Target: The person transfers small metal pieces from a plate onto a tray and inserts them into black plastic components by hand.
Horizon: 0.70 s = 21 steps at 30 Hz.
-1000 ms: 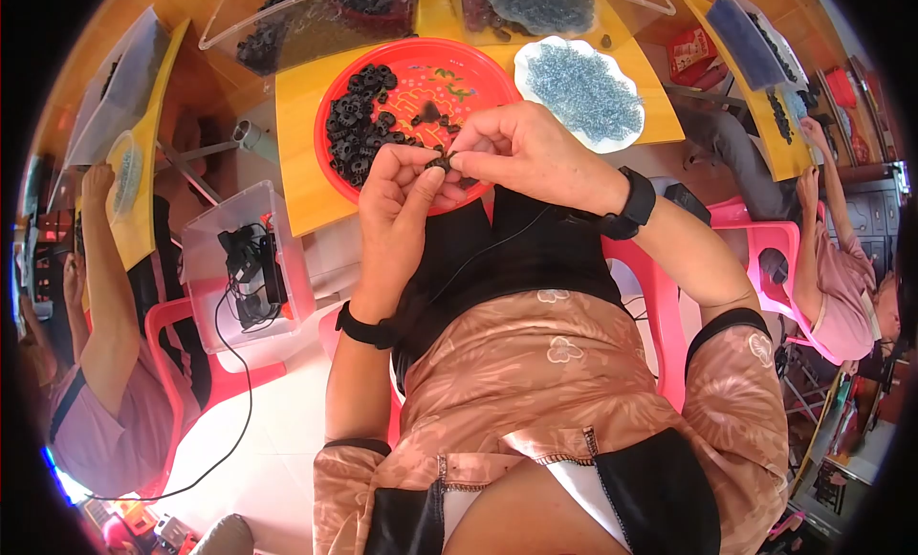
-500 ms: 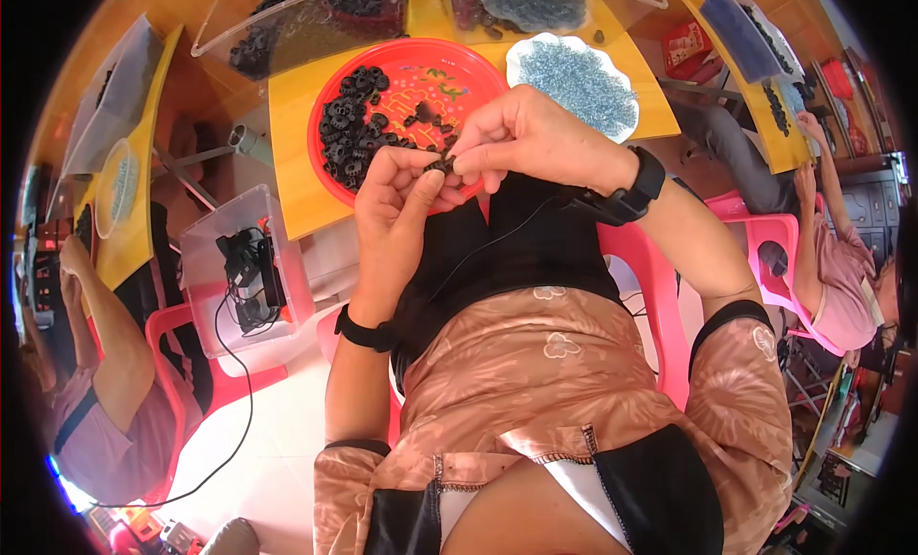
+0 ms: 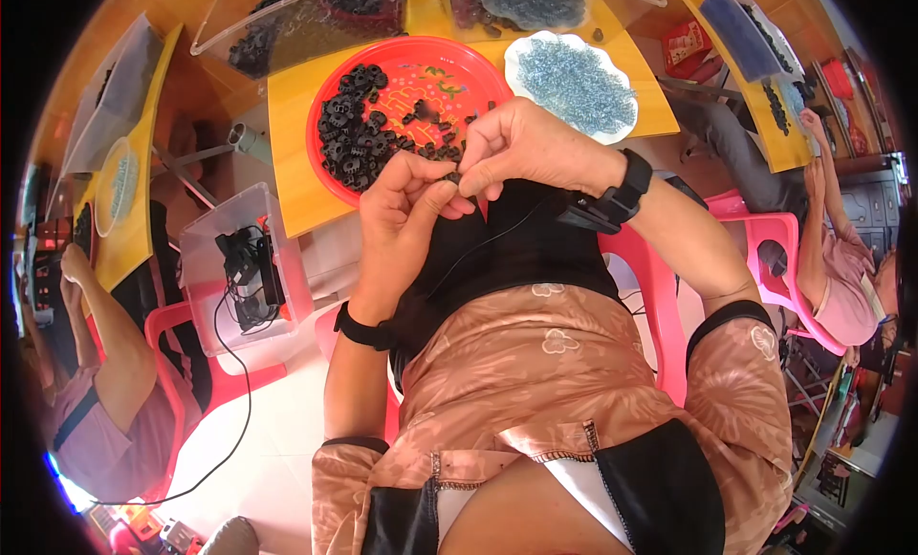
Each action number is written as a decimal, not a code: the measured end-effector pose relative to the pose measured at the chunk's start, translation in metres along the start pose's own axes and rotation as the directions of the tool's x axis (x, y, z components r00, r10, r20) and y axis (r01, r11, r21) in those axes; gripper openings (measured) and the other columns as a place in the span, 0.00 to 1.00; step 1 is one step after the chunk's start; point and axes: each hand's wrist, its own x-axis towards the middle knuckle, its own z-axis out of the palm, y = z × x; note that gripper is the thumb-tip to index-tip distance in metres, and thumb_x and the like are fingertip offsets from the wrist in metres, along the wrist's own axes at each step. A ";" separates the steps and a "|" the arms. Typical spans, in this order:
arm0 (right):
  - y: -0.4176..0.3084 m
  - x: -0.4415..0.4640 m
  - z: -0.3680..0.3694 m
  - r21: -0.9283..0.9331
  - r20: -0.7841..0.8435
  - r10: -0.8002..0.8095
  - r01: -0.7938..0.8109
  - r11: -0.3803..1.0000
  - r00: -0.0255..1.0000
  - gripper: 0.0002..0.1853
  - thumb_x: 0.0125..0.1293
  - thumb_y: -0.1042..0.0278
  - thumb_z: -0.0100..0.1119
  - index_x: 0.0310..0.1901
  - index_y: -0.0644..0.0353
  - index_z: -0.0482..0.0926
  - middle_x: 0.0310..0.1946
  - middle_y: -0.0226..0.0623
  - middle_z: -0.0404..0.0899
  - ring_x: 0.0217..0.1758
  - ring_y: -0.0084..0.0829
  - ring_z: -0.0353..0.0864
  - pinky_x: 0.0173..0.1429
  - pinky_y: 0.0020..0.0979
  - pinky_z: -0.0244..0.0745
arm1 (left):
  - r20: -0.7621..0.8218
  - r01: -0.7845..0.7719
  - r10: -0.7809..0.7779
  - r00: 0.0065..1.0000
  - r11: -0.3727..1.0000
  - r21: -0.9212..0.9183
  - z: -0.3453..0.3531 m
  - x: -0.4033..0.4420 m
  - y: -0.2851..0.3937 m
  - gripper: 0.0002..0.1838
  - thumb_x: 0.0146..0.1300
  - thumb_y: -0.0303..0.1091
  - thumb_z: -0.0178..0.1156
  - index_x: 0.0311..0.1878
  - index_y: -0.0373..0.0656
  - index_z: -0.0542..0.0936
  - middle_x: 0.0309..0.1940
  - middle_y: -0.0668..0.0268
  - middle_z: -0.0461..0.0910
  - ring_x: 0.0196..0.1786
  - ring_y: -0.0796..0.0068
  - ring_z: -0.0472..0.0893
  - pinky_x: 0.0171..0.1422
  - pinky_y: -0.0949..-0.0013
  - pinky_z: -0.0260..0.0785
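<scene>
Over the near rim of a red round tray [image 3: 449, 58], my left hand [image 3: 406, 206] and my right hand [image 3: 521, 153] meet fingertip to fingertip. Both are pinched on one small black plastic part [image 3: 453, 177], mostly covered by the fingers. A heap of black ring-like plastic parts [image 3: 354, 125] fills the tray's left side. Smaller dark pieces [image 3: 426, 112] lie scattered in its middle and under my fingers. To the right stands a white scalloped plate [image 3: 513, 67] piled with tiny silvery pieces [image 3: 574, 87] that look like springs.
Clear plastic bins [image 3: 316, 29] with black parts stand along the back of the yellow table [image 3: 292, 173]. A clear box [image 3: 239, 268] with black adapters and a cable sits lower left. People work at tables on both sides, a person's arm [image 3: 110, 306] showing at left.
Both hands have shifted slightly toward me and the fingers have closed more over the black part, so less of it shows. The white plate has moved slightly.
</scene>
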 end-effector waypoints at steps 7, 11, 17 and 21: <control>0.004 -0.006 -0.002 0.006 0.036 -0.015 0.014 1.000 0.999 0.06 0.57 0.73 0.68 0.34 0.64 0.82 0.26 0.31 0.82 0.25 0.15 0.76 0.30 0.17 0.70 | 0.079 0.031 -0.028 0.996 0.998 -0.046 -0.004 0.000 0.002 0.06 0.67 0.20 0.54 0.46 0.34 0.74 0.36 0.61 0.82 0.37 0.76 0.83 0.42 0.76 0.75; 0.006 -0.018 -0.005 -0.039 0.007 0.029 -0.029 0.999 1.000 0.07 0.59 0.71 0.67 0.37 0.63 0.82 0.26 0.29 0.82 0.25 0.13 0.75 0.29 0.16 0.68 | 0.094 0.033 -0.035 0.995 0.999 0.031 0.000 0.003 0.000 0.05 0.67 0.21 0.55 0.45 0.34 0.74 0.35 0.62 0.82 0.37 0.79 0.82 0.42 0.77 0.75; -0.003 -0.017 -0.004 -0.129 -0.027 0.030 -0.033 0.991 0.999 0.07 0.62 0.68 0.66 0.36 0.63 0.83 0.25 0.29 0.81 0.24 0.14 0.74 0.28 0.17 0.68 | 0.047 0.083 -0.085 0.995 0.996 0.043 -0.005 0.004 -0.005 0.08 0.66 0.22 0.57 0.47 0.36 0.74 0.35 0.64 0.81 0.37 0.80 0.81 0.41 0.77 0.74; -0.023 -0.012 -0.020 -0.273 -0.039 0.007 -0.017 0.962 0.999 0.08 0.62 0.67 0.65 0.37 0.62 0.83 0.24 0.28 0.81 0.23 0.13 0.74 0.27 0.17 0.68 | -0.027 0.030 -0.030 0.999 1.000 0.007 0.000 0.005 0.000 0.12 0.66 0.24 0.58 0.51 0.36 0.72 0.38 0.62 0.82 0.38 0.79 0.81 0.42 0.77 0.74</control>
